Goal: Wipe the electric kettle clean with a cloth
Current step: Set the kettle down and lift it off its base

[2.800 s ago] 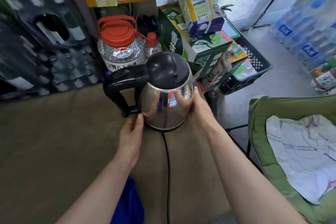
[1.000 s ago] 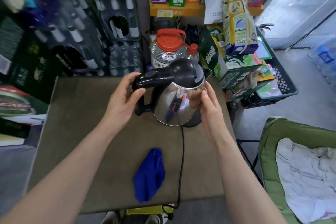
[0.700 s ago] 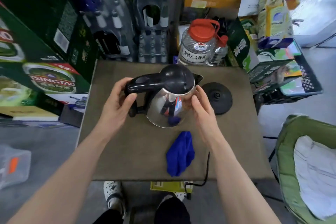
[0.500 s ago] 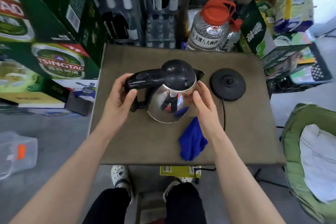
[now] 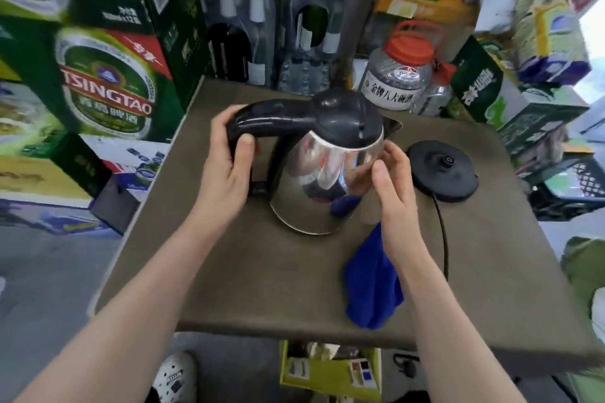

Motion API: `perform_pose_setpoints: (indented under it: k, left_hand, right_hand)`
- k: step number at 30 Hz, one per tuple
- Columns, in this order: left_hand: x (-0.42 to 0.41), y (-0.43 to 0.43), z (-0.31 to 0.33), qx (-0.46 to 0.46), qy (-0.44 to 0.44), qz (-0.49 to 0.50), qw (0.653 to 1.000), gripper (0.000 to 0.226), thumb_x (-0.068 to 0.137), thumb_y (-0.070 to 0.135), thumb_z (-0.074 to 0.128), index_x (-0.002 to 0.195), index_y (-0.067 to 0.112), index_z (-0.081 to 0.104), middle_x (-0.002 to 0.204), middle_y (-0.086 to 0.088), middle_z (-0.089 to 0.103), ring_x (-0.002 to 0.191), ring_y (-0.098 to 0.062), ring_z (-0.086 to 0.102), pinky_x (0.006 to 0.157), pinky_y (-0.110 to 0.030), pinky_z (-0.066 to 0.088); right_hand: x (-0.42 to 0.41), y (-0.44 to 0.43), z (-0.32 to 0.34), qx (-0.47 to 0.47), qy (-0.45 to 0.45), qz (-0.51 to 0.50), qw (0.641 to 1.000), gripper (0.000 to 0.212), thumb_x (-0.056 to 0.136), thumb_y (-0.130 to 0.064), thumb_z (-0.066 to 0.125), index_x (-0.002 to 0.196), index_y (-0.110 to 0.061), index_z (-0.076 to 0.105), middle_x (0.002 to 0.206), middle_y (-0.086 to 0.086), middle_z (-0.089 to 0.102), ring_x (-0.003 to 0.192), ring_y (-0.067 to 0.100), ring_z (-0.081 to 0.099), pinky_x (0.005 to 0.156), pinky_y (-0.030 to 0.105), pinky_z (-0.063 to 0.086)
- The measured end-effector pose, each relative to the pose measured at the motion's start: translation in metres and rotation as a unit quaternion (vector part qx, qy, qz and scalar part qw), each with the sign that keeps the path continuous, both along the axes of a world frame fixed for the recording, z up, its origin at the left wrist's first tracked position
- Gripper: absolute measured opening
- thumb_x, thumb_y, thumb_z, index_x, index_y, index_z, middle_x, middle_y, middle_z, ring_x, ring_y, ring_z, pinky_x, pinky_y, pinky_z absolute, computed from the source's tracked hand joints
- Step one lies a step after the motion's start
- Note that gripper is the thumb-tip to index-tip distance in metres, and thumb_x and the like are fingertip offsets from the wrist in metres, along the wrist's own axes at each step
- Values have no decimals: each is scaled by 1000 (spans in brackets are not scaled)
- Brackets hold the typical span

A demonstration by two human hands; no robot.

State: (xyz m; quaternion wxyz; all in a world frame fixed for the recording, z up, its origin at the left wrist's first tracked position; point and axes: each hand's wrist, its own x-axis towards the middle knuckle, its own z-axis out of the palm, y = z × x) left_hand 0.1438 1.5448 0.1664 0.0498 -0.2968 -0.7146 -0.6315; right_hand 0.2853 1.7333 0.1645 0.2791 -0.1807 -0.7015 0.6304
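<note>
We gripped the kettle (image 5: 327, 170) by its black handle with our left hand (image 5: 229, 170), our open right hand (image 5: 391, 180) flat against its steel side. It stood on the counter (image 5: 245, 271), the blue cloth (image 5: 370, 285) just beside it.

A stainless-steel electric kettle (image 5: 322, 180) with black lid and handle stands near the frame's centre on the brown table, lid shut, seemingly tilted slightly. A crumpled blue cloth (image 5: 371, 281) lies just below and right of it.
</note>
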Motion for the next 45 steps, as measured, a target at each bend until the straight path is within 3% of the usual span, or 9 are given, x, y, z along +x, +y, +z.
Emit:
perform_pose_setpoints:
  k: [8,14,17,20,26,29,32,40,45]
  left_hand:
    - [42,-24,-11,37,46,33,998,35,100,46,39,130,26,39,109,5,55,90,-18,55,91,-54,50]
    - [95,-49,4,18,28,37,999,38,104,29,43,137,10,39,115,1,53,102,-17,51,97,-35,42]
    - [106,-62,11,-31,-3,34,999,41,103,24,46,142,15,39,121,1,55,117,-20,53,105,-35,41]
    - [113,-74,11,-67,-1,45,997,52,98,26,55,147,20,35,137,-1,52,128,-19,51,112,-43,39]
    - [177,-78,-12,-23,-5,97,995,32,94,14,62,124,21,53,117,-2,58,99,-4,59,84,-7,44]
    - [207,-62,-32,-75,-113,-23,990,23,97,23,58,119,21,62,107,3,69,102,-12,66,94,-23,51]
    - [226,-46,-36,-32,-345,-156,925,39,98,45,49,124,18,59,114,-1,68,111,-21,66,102,-40,51]
    - [224,-45,-49,30,-438,-225,870,41,92,31,64,128,11,61,114,-11,74,103,-24,72,82,-36,59]
    - [216,-48,-48,22,-398,-181,899,32,94,8,60,125,10,61,109,-11,74,99,-24,71,77,-33,57]
  right_hand:
    - [25,-8,-9,10,36,11,999,29,105,-27,51,132,-14,53,92,-5,74,77,10,68,68,25,55]
    - [71,-11,0,60,-106,-18,992,53,96,-51,52,140,-21,52,138,3,62,122,22,60,107,38,45]
    - [95,-12,-19,248,-341,-100,901,64,99,-53,50,143,-6,47,143,17,55,129,35,52,105,39,41]
    - [103,-32,-36,349,-399,-89,843,69,95,-53,59,142,-5,48,142,19,50,131,39,45,108,41,38]
    - [127,-55,-16,218,-204,-173,939,18,92,-19,63,110,-16,59,105,7,68,100,31,62,80,34,44]
    - [151,-65,-3,30,-89,-125,988,8,94,-9,56,95,-16,59,86,0,66,80,19,62,66,28,47]
    - [167,-78,-7,-117,-55,10,992,17,92,-1,53,94,-15,62,84,3,68,75,18,62,66,31,51]
    - [182,-82,-21,18,-160,169,972,41,91,11,45,102,-18,72,101,-1,76,90,15,69,78,30,57]
    - [176,-77,-16,126,-120,109,979,28,95,-6,61,104,-27,77,119,-12,72,116,7,64,90,24,54]
